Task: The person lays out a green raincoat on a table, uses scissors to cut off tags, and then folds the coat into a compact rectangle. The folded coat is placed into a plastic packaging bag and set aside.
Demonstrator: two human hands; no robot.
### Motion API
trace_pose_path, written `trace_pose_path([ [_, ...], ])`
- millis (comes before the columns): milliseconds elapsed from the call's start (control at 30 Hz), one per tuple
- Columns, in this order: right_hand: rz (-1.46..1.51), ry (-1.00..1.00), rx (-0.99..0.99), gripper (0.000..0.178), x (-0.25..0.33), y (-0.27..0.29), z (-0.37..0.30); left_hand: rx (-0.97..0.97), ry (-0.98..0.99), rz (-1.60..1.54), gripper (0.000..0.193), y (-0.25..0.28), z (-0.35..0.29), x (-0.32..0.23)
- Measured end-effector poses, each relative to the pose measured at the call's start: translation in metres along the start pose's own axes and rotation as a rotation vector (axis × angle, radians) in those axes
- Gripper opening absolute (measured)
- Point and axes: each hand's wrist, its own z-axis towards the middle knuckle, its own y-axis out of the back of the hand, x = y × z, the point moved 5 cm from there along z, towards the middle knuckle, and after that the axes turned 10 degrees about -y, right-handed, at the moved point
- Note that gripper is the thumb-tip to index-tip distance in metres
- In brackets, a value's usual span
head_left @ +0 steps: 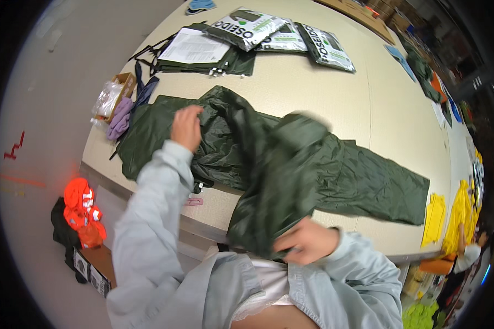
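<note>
A dark green waterproof garment (368,175) lies spread across the table in front of me, with one long tube of it stretching to the right. Its middle part is lifted and smeared by motion. Low at the table's front edge, my right hand (308,240) is closed on the hem of this raised fabric. My left hand (186,127) is over the garment's left part, its slightly bent fingers against the cloth beside a crumpled fold; the thumb is hidden. A small pink clip-like piece (194,202) sits by the near edge, below the garment.
Several packaged garments (247,28) and a green stack with a printed sheet (196,46) lie at the far side. A small carton with clear plastic (108,98) and a purple cloth (119,119) stand left. Yellow garments (434,219) hang right. Orange clothing (82,211) is beside the table.
</note>
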Motion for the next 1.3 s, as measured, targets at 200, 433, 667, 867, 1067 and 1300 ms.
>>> trace_pose_path([
  [200, -0.11, -0.104, -0.143, 0.024, -0.04, 0.001, 0.031, 0.49, -0.264, 0.117, 0.072, -0.06, 0.08, 0.051],
  [433, -0.645, -1.04, -1.016, 0.053, -0.239, 0.101, -0.036, 1.027, -0.367, 0.079, 0.053, -0.102, 0.112, 0.063],
  [667, -0.634, -1.38, -0.878, 0.058, -0.272, 0.085, -0.028, 0.471, -0.468, 0.047, 0.03, -0.07, 0.077, 0.115],
  [867, -0.64, -1.351, -0.873, 0.051, -0.253, 0.107, -0.023, 0.412, -0.517, -0.035, 0.046, -0.056, 0.059, 0.079],
  [1067, -0.532, 0.111, -0.829, 0.06, -0.044, 0.078, 0.163, 0.468, -0.415, -0.086, 0.043, -0.057, 0.05, 0.084],
  [1300, -0.365, 0.019, -0.612, 0.015, 0.007, 0.047, 0.115, 0.482, -0.333, -0.057, 0.047, -0.061, 0.044, 0.084],
])
